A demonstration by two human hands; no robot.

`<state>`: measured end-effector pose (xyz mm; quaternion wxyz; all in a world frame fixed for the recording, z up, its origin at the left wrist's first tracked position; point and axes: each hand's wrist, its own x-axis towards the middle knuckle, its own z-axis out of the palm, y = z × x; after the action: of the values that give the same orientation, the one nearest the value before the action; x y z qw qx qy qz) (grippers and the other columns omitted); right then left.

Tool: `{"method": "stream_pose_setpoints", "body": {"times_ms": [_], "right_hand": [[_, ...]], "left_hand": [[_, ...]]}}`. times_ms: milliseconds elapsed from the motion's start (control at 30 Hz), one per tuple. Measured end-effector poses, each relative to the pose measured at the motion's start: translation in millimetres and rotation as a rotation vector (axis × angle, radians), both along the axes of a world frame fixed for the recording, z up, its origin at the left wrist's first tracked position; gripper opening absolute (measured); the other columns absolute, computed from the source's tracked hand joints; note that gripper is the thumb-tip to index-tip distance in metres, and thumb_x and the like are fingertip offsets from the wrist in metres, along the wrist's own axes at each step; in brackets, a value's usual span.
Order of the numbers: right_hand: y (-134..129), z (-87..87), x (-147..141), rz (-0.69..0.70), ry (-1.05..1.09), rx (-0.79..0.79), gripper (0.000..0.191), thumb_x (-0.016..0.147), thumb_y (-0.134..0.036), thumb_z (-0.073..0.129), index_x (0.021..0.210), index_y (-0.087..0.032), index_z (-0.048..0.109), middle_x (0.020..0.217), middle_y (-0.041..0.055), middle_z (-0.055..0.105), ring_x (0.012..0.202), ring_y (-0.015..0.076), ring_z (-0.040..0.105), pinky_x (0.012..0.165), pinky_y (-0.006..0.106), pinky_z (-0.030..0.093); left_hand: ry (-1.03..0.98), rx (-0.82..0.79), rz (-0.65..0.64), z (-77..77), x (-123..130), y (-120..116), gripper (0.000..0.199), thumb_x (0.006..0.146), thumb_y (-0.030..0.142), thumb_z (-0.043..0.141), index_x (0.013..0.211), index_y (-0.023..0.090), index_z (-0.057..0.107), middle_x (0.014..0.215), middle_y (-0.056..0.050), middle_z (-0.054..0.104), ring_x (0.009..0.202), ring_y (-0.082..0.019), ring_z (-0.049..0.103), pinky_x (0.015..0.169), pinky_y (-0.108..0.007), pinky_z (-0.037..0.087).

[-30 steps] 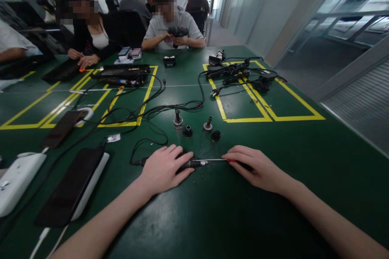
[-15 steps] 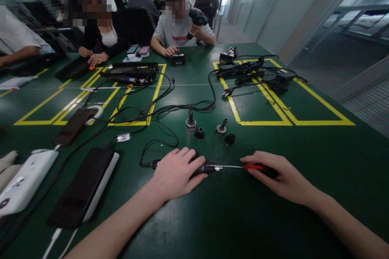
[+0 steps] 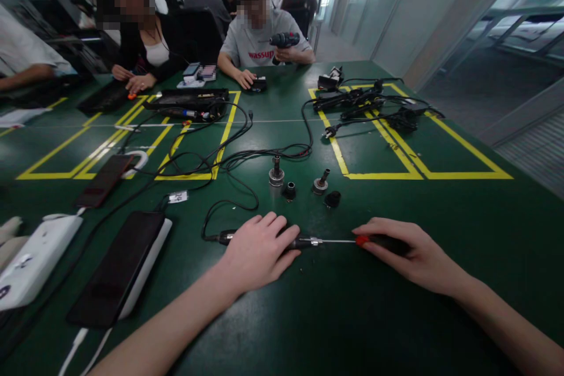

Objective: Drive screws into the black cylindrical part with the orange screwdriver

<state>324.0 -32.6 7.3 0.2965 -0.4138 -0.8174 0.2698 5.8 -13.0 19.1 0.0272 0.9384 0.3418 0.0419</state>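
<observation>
My left hand (image 3: 258, 252) is closed over a black corded handle (image 3: 303, 243) lying on the table; the palm hides its middle. A silvery metal end sticks out on the right, and a black cable leaves on the left. Between thumb and fingers, my right hand (image 3: 409, 247) grips a screwdriver (image 3: 362, 240) with a red and black grip. Its thin shaft points left and meets or overlaps the metal end. Behind the hands stand a metal round part with a stem (image 3: 276, 175), a similar smaller part (image 3: 321, 183) and two black caps (image 3: 289, 191).
At left lie a large dark phone (image 3: 118, 267), a smaller phone (image 3: 103, 181) and a white power strip (image 3: 37, 258). Black cables (image 3: 264, 154) cross the table, with more bundled (image 3: 370, 100) at back right. Opposite, a co-worker holds a power drill (image 3: 284, 40); another handles a black case (image 3: 103, 98).
The screwdriver's grip has turned, showing its red differently, and my right hand has shifted slightly right. My left hand stays put. The co-worker's drill has swung level, pointing left.
</observation>
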Motion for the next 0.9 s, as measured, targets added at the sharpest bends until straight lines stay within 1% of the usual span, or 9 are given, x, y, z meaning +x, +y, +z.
{"method": "stream_pose_setpoints", "body": {"times_ms": [67,167,300,367,467,567,667,800,900], "right_hand": [[-1.5,-0.7,0.7,-0.013,0.013,-0.002,0.021,0.101,-0.035,0.062,0.115,-0.026,0.075,0.095,0.0075,0.078,0.082,0.0231,0.076,0.069,0.033,0.064],[-3.9,-9.5,3.1,-0.026,0.014,-0.009,0.023,0.099,-0.038,0.064,0.117,-0.026,0.073,0.093,0.0071,0.077,0.079,0.0226,0.075,0.069,0.034,0.064],[-3.5,-16.9,5.0,-0.042,-0.044,0.013,0.027,0.101,-0.040,0.061,0.120,-0.026,0.074,0.107,0.0099,0.080,0.092,0.0263,0.078,0.081,0.040,0.065],[-1.8,-13.5,4.0,-0.039,-0.057,0.003,0.027,0.102,-0.039,0.058,0.119,-0.026,0.075,0.106,0.0099,0.081,0.091,0.0263,0.079,0.082,0.040,0.065],[0.6,-3.5,0.2,-0.014,-0.062,-0.026,0.024,0.101,-0.036,0.060,0.117,-0.025,0.075,0.104,0.0097,0.081,0.091,0.0264,0.079,0.082,0.039,0.065],[1.6,3.6,-3.7,-0.007,-0.056,0.002,0.021,0.098,-0.034,0.063,0.114,-0.024,0.074,0.094,0.0080,0.079,0.079,0.0231,0.076,0.071,0.035,0.064],[1.9,4.5,-5.2,-0.003,-0.053,0.016,0.021,0.096,-0.034,0.066,0.112,-0.022,0.074,0.090,0.0067,0.077,0.076,0.0216,0.075,0.069,0.033,0.062],[3.0,2.5,-3.8,0.008,-0.052,-0.028,0.025,0.099,-0.032,0.061,0.117,-0.021,0.073,0.098,0.0087,0.081,0.082,0.0224,0.077,0.072,0.033,0.063],[4.3,2.1,-3.0,-0.003,-0.045,-0.059,0.026,0.101,-0.034,0.057,0.116,-0.021,0.075,0.100,0.0093,0.082,0.085,0.0232,0.078,0.074,0.034,0.064]], "left_hand": [[0.024,0.004,0.002,0.2,1.8,0.0,0.029,0.105,0.041,0.054,0.124,0.020,0.060,0.108,-0.007,0.066,0.097,-0.025,0.062,0.077,-0.037,0.050],[0.049,0.012,-0.012,-0.8,3.5,1.3,0.029,0.105,0.041,0.052,0.124,0.020,0.059,0.108,-0.008,0.066,0.098,-0.025,0.062,0.078,-0.037,0.050],[0.044,0.016,-0.032,-2.5,2.3,4.8,0.029,0.106,0.041,0.050,0.121,0.019,0.060,0.108,-0.008,0.065,0.098,-0.025,0.062,0.079,-0.038,0.050],[0.019,0.019,-0.040,-3.0,0.7,6.5,0.029,0.105,0.042,0.052,0.121,0.019,0.061,0.107,-0.008,0.066,0.097,-0.025,0.062,0.079,-0.038,0.050],[-0.014,0.023,-0.048,-3.2,-1.6,8.3,0.029,0.105,0.041,0.052,0.121,0.019,0.063,0.106,-0.008,0.067,0.096,-0.024,0.063,0.079,-0.038,0.050],[-0.028,0.036,-0.052,-3.6,-2.7,9.0,0.030,0.104,0.041,0.052,0.121,0.019,0.064,0.105,-0.008,0.068,0.095,-0.024,0.063,0.079,-0.038,0.050],[-0.045,0.064,-0.055,-3.7,-2.3,8.8,0.030,0.103,0.040,0.054,0.120,0.018,0.065,0.103,-0.008,0.069,0.095,-0.024,0.064,0.080,-0.038,0.049],[-0.061,0.064,-0.053,-3.0,-0.8,7.7,0.029,0.102,0.038,0.054,0.119,0.017,0.066,0.102,-0.008,0.069,0.095,-0.024,0.064,0.082,-0.038,0.049],[-0.067,0.034,-0.040,-2.6,0.2,7.0,0.028,0.102,0.037,0.052,0.118,0.017,0.065,0.106,-0.009,0.069,0.097,-0.025,0.063,0.084,-0.039,0.051]]}}
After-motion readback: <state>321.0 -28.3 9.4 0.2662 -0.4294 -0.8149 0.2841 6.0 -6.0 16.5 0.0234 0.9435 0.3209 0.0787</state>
